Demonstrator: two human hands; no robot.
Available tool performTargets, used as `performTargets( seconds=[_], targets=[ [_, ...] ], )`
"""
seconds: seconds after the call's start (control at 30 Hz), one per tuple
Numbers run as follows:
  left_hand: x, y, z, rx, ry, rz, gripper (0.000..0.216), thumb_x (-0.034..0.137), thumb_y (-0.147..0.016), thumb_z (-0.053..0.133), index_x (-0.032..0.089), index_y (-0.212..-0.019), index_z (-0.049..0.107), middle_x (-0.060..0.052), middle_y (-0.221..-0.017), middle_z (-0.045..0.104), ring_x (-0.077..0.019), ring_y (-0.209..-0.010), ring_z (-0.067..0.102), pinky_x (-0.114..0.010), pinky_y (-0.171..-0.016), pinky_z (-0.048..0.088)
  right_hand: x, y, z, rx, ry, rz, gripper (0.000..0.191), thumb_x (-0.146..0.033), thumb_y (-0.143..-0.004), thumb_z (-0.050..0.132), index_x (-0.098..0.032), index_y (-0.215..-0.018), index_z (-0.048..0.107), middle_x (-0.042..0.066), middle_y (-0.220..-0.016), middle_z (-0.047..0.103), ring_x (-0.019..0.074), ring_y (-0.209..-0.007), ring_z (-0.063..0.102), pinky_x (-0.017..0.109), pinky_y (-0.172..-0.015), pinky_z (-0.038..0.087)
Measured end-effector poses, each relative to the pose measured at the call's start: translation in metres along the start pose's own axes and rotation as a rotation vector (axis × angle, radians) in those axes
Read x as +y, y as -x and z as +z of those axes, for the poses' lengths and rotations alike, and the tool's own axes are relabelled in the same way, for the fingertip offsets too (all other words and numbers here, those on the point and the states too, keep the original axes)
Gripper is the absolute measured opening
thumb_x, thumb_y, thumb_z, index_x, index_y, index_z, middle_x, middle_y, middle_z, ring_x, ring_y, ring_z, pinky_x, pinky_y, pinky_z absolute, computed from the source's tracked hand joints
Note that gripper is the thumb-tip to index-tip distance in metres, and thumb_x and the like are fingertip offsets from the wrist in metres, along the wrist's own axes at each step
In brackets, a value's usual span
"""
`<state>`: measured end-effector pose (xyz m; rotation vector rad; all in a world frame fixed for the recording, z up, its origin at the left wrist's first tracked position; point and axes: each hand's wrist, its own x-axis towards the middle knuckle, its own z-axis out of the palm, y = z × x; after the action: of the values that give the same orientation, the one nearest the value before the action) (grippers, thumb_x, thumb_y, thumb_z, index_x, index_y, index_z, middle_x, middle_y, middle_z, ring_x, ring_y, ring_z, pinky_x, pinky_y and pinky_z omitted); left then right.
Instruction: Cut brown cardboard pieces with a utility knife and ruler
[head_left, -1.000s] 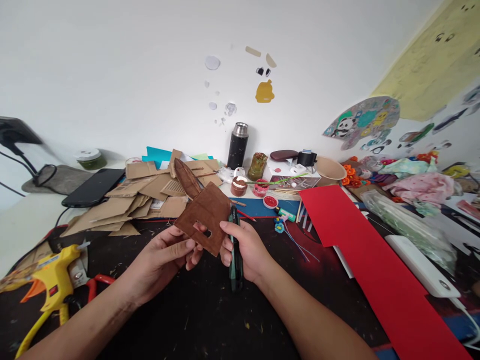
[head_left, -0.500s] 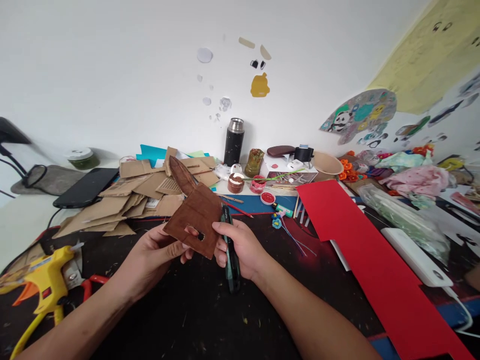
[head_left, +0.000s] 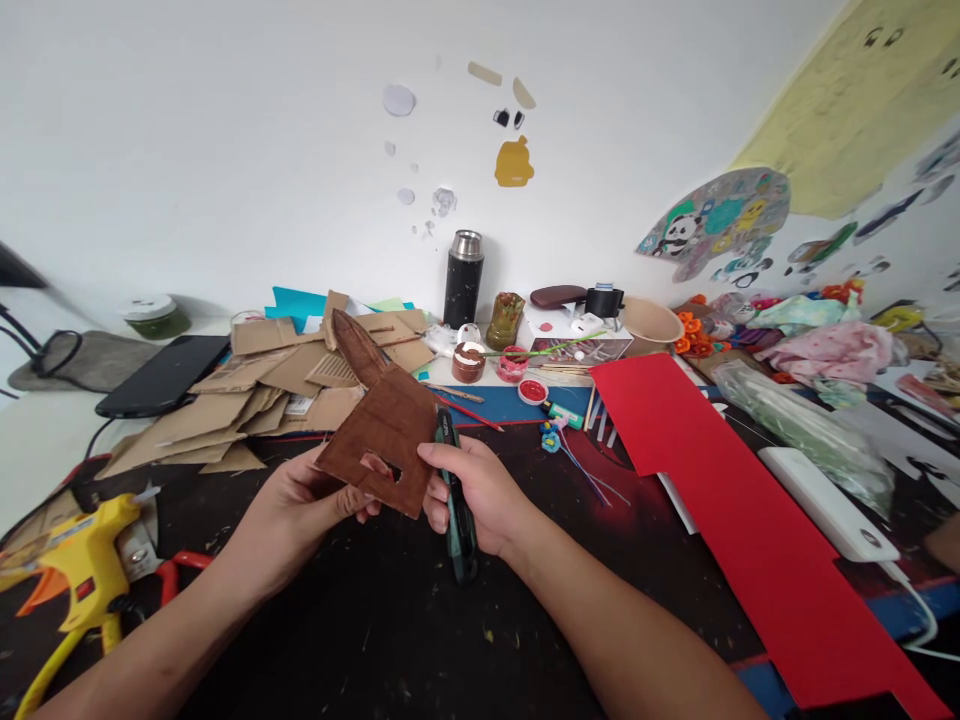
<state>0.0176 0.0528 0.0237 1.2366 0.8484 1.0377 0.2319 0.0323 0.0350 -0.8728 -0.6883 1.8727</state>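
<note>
Both hands hold a brown painted cardboard piece [head_left: 386, 430] above the dark desk mat; it has a small cut-out near its lower edge and a long pointed flap rising at the back. My left hand [head_left: 296, 510] pinches its lower left side, with a fingertip showing through the cut-out. My right hand [head_left: 480, 490] grips the piece's right edge with thumb and fingers and also clasps a dark green utility knife [head_left: 457, 520], which points down past the palm.
A yellow glue gun [head_left: 75, 565] and red-handled pliers [head_left: 180, 570] lie at the left. Cardboard scraps [head_left: 255, 390] and a black phone [head_left: 161, 375] sit behind. A red paper sheet [head_left: 735, 520] spans the right, beside a white power bank [head_left: 829, 500]. A flask [head_left: 459, 280] and paint pots stand by the wall.
The view has shifted slightly, so everything sits a little lower left. The brown piece has tilted a bit flatter in my hands; both grips are unchanged.
</note>
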Motion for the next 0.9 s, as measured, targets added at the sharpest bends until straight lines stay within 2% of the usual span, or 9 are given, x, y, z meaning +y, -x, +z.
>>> performTargets(
  seconds=[0.17,0.37,0.63,0.9],
  targets=[
    [0.005,0.0,0.002,0.006,-0.087,0.036,0.032,0.054,-0.076,0.097,0.026,-0.088,0.089,-0.004,-0.08,0.082,-0.0163,-0.064,0.071,-0.026,-0.061,0.06,0.002,0.0,-0.001,0.001,0.012,0.004,0.052,-0.055,-0.073,0.094,-0.025,-0.074,0.052,-0.01,-0.05,0.051,0.0097,-0.039,0.047,0.024,-0.04,0.037],
    [0.016,0.004,0.01,0.07,-0.186,0.042,0.04,0.061,-0.072,0.097,0.024,-0.084,0.086,-0.004,-0.073,0.081,-0.0181,-0.061,0.07,-0.028,-0.059,0.06,0.0,0.0,0.0,0.013,0.013,-0.013,0.048,-0.052,-0.074,0.093,-0.025,-0.075,0.053,-0.01,-0.05,0.052,0.0105,-0.04,0.048,0.024,-0.039,0.038],
    [0.011,0.004,0.012,0.115,-0.266,-0.013,0.044,0.064,-0.07,0.095,0.024,-0.084,0.083,-0.004,-0.073,0.08,-0.0199,-0.065,0.071,-0.031,-0.063,0.061,0.003,-0.003,-0.002,0.071,0.057,-0.072,0.049,-0.054,-0.074,0.092,-0.025,-0.077,0.052,-0.01,-0.051,0.052,0.0109,-0.039,0.048,0.024,-0.038,0.038],
    [0.013,-0.001,0.021,0.04,0.043,-0.175,0.046,0.06,-0.064,0.101,0.02,-0.074,0.08,-0.004,-0.062,0.071,-0.0145,-0.056,0.06,-0.025,-0.051,0.048,0.005,-0.004,-0.004,0.091,0.105,-0.102,0.05,-0.058,-0.077,0.09,-0.025,-0.077,0.052,-0.01,-0.052,0.053,0.0105,-0.038,0.049,0.023,-0.038,0.038]
  ],
)
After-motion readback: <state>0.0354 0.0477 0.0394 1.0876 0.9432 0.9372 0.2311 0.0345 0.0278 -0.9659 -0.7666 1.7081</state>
